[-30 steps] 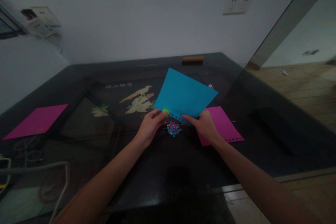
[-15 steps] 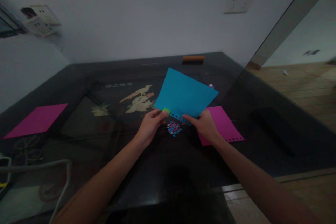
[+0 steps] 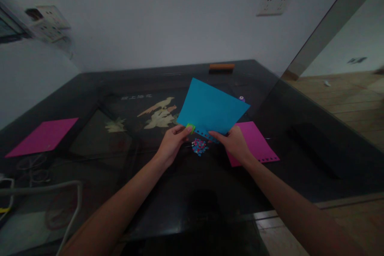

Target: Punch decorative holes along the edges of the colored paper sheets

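Note:
My left hand pinches a small green hole punch clamped on the near edge of a blue paper sheet. My right hand grips that same edge further right, holding the sheet tilted up above the dark table. A row of punched holes runs along the blue edge between my hands. Beneath them lies a small pile of blue and pink paper dots.
A pink sheet with punched holes lies under my right hand. Another pink sheet lies at the far left. A small purple punch and an orange block sit further back. Cables lie at the near left.

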Action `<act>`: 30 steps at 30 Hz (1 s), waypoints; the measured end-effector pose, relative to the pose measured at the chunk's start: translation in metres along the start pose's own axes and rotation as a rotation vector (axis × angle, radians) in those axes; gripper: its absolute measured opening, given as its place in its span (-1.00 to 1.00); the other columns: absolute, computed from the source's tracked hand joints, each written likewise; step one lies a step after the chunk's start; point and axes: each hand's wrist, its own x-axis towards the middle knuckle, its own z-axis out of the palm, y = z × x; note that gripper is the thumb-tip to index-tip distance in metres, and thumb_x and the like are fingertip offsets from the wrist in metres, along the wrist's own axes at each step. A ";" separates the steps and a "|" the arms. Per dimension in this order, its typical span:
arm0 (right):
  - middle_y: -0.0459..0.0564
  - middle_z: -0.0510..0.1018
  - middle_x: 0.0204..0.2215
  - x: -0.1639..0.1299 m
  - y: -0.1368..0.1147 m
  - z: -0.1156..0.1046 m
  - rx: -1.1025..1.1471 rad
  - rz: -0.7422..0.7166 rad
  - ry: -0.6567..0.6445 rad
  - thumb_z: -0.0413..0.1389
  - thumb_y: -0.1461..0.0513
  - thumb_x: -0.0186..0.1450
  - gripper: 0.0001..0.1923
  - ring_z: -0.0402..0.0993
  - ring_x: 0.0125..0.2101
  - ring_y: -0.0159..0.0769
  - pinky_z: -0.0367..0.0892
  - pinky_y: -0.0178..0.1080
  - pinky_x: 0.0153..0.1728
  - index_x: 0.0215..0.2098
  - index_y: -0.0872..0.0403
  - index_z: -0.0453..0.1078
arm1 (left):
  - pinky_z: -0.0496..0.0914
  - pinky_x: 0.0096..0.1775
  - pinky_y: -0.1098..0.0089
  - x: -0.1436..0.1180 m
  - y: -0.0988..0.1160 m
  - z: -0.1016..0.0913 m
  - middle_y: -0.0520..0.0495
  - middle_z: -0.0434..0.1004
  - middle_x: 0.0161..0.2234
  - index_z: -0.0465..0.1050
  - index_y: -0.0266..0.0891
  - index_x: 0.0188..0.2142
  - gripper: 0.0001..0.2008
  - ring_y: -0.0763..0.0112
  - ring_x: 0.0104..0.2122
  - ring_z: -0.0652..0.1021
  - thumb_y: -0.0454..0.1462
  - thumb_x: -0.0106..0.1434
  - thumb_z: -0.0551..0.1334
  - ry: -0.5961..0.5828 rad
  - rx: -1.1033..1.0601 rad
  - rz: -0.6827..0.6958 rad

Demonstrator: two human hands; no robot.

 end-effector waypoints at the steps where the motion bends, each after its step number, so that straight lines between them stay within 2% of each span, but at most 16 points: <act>1: 0.07 0.60 -0.38 0.000 0.000 0.000 -0.002 0.001 -0.002 0.19 0.07 0.09 -0.72 0.52 -0.40 -0.17 0.40 -0.16 -0.37 -0.37 0.11 0.47 | 0.19 -0.42 0.45 0.000 0.000 0.000 0.04 0.39 -0.51 0.44 -0.29 -0.52 -0.79 0.52 -0.49 0.36 -0.20 -0.05 0.38 0.001 0.003 0.002; 18: 0.05 0.60 -0.32 0.000 -0.004 0.000 -0.019 -0.047 0.026 0.20 0.11 0.09 -0.79 0.52 -0.34 -0.14 0.41 -0.12 -0.27 -0.39 0.08 0.47 | 0.16 -0.45 0.45 -0.001 0.000 0.001 0.08 0.31 -0.58 0.41 -0.29 -0.57 -0.77 0.54 -0.55 0.30 -0.19 -0.04 0.38 0.020 0.040 0.042; 30: 0.06 0.60 -0.38 -0.002 -0.006 0.000 -0.027 -0.020 0.029 0.20 0.10 0.08 -0.79 0.51 -0.39 -0.15 0.41 -0.12 -0.32 -0.44 0.08 0.46 | 0.13 -0.45 0.45 -0.003 0.001 0.002 0.10 0.28 -0.60 0.39 -0.28 -0.60 -0.77 0.54 -0.55 0.27 -0.18 -0.02 0.35 0.030 0.094 0.090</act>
